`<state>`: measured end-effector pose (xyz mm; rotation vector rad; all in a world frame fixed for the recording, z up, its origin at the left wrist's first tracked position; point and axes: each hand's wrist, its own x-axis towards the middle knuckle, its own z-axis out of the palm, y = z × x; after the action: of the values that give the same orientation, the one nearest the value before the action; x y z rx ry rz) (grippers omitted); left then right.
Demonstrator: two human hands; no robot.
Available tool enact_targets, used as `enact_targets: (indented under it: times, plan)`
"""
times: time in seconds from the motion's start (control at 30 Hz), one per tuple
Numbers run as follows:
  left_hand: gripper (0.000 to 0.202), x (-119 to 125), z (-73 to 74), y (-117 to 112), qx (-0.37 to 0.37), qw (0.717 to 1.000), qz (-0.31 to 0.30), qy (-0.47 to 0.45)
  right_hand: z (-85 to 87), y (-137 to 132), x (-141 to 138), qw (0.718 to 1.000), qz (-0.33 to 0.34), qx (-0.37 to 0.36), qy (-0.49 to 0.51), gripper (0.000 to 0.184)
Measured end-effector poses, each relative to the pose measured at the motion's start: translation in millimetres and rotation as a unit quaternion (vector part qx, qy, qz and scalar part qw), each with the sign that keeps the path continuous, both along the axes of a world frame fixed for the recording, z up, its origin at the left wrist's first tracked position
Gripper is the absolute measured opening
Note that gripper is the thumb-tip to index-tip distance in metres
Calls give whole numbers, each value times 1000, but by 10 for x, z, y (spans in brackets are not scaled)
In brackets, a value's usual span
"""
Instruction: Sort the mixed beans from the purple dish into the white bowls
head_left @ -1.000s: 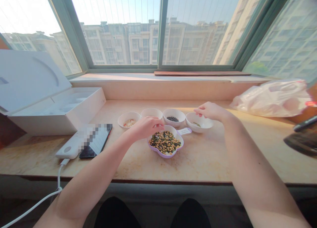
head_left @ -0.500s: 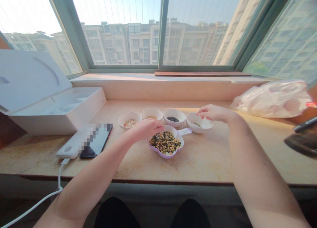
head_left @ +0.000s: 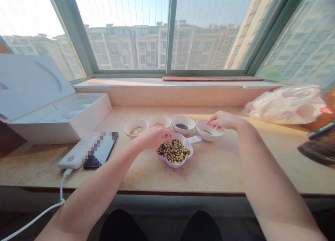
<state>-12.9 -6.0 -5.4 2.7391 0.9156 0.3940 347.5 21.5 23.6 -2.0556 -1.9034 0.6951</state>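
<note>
Mixed beans [head_left: 174, 151] fill the purple dish [head_left: 170, 165] under the left hand [head_left: 153, 138], its grip loosely curled, while the right hand [head_left: 225, 120] pinches over a white bowl [head_left: 213, 136] holding only a few green grains [head_left: 206, 132]; whether either grip holds anything cannot be told.

Marble ledge [head_left: 209, 174], small bowls [head_left: 181, 118], purple dish [head_left: 167, 160], power bank [head_left: 72, 157]

Four bowls [head_left: 159, 121] stand behind a dish [head_left: 167, 163] of apparent beans [head_left: 174, 151].
</note>
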Motion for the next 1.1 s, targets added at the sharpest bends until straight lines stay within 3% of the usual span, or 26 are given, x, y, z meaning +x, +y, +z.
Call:
enact_targets:
  times: [0.4,0.83,1.1]
  plan:
    - [27,-2,-4,-1,-8,1000,0,1,3,-7,-42,999,-1,1,35,29]
    - [24,22,2,-71,14,1000,-4,-19,-51,46,29,999,20,1,27,25]
    - [24,19,16,-99,7,1000,-12,-20,16,7,-27,996,51,39,67,25]
